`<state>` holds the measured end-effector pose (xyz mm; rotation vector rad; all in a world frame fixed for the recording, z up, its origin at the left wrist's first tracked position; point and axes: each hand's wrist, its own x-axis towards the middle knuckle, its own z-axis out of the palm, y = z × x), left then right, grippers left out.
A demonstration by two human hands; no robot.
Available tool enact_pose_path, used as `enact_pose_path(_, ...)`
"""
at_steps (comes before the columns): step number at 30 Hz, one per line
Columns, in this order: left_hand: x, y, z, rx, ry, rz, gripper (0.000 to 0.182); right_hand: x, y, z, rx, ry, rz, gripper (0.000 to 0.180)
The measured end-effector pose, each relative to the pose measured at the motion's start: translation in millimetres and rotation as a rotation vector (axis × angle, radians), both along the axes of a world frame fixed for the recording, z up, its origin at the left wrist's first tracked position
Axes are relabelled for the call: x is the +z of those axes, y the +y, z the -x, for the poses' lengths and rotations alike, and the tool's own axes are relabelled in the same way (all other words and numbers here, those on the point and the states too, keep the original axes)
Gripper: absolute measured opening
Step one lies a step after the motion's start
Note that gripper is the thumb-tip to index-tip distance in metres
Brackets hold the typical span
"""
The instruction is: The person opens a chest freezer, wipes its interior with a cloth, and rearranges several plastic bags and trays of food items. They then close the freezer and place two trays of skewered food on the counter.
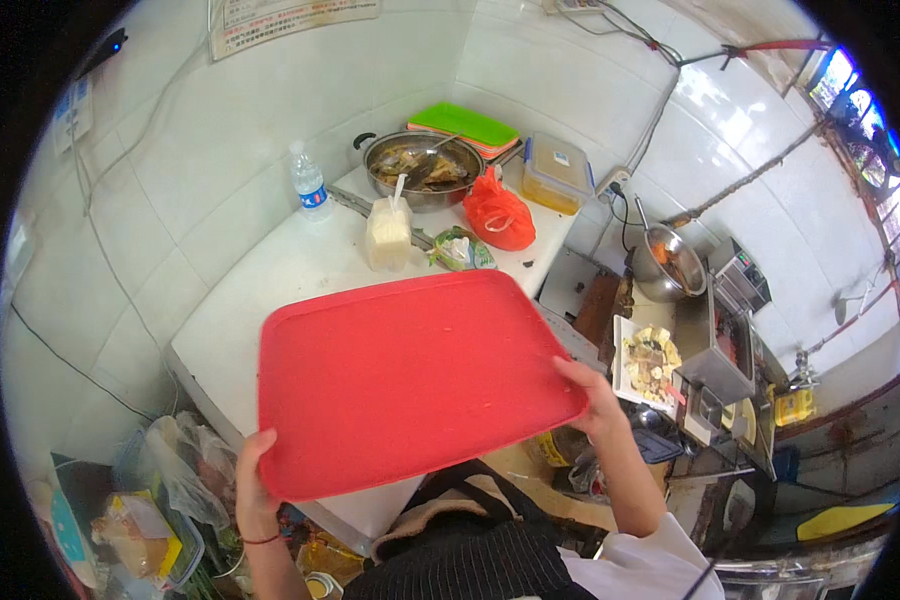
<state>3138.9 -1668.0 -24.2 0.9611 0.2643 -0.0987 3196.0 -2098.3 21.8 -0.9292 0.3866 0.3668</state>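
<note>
A red plastic serving tray is held up in front of me, flat and tilted a little. My left hand grips its near left corner, thumb on top of the rim. At the right side, my right hand holds the rim, also with the thumb on top and the fingers hidden underneath. Nothing lies on the tray. It hides part of the white tabletop behind and below it.
On the table's far part stand a water bottle, a white-filled container, a steel pan of food, a red plastic bag, a lidded box and a green tray. A cooking counter is at right. Bags sit lower left.
</note>
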Motion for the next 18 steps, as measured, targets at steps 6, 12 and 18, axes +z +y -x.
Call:
enact_pose_path(6,1.8,-44.3,-96.2,-0.131,-0.108,-0.226,0.045,3.9,-80.6,-98.6,-0.24,-0.319,-0.056,0.034)
enact_pose_path(12,-12.9,-95.9,-177.6,0.077,0.105,-0.419,0.027,3.5,-174.4,-363.7,-0.319,-0.432,-0.245,0.028)
enact_pose_path(18,-25.7,-144.0,-235.2,0.146,0.186,-0.738,0.023,-35.4,-214.1,-562.9,-0.374,-0.376,0.005,0.037)
